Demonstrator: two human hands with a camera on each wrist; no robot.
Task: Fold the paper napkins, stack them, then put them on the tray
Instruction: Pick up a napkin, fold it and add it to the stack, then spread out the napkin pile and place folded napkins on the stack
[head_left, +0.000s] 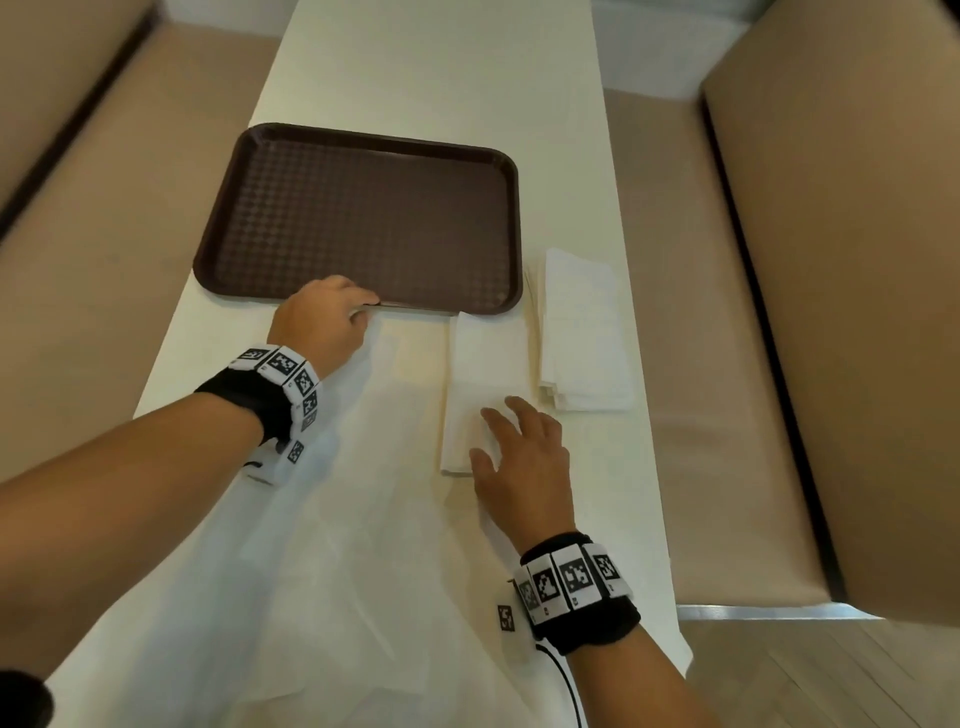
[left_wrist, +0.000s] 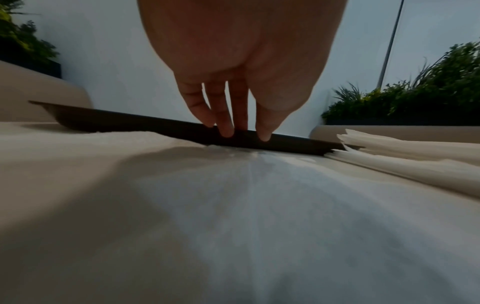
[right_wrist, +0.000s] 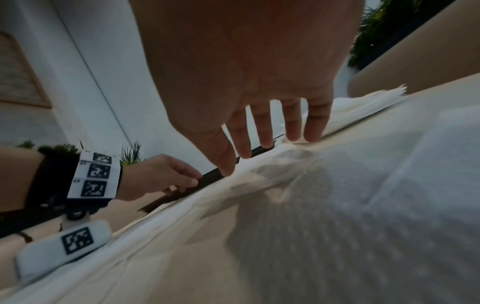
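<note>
Left hand (head_left: 323, 318): mine, at 11 o'clock from my seat, fingers (left_wrist: 225, 125) curled down onto the near rim of the tray, thumb tucked at the rim's lower edge, pinching it. Right hand (head_left: 524, 457): mine, at 1 o'clock, released, fingers (right_wrist: 293, 127) spread and straight, laid flat on the near end of the folded napkin.

Tray (head_left: 363, 218): dark brown, rectangular, textured floor, lay flat on the bench (head_left: 431, 67) at 12 o'clock, nothing on it.

Folded napkin (head_left: 485, 364): white, a long narrow rectangle, its far end touching the tray's near rim toward the right corner, its near end under my right hand.

Napkin stack (head_left: 584, 332): white, several folded pieces with slightly uneven edges, lay at 1 o'clock, just beside the folded napkin on its right and beside the tray's right near corner; not on the tray.

Unfolded napkins (head_left: 311, 545): thin white sheets spread over the near bench from 10 to 6 o'clock, under both my forearms, overlapping; I could not tell how many.

Benches' seating (head_left: 810, 312): tan cushions at 3 and 9 o'clock.
</note>
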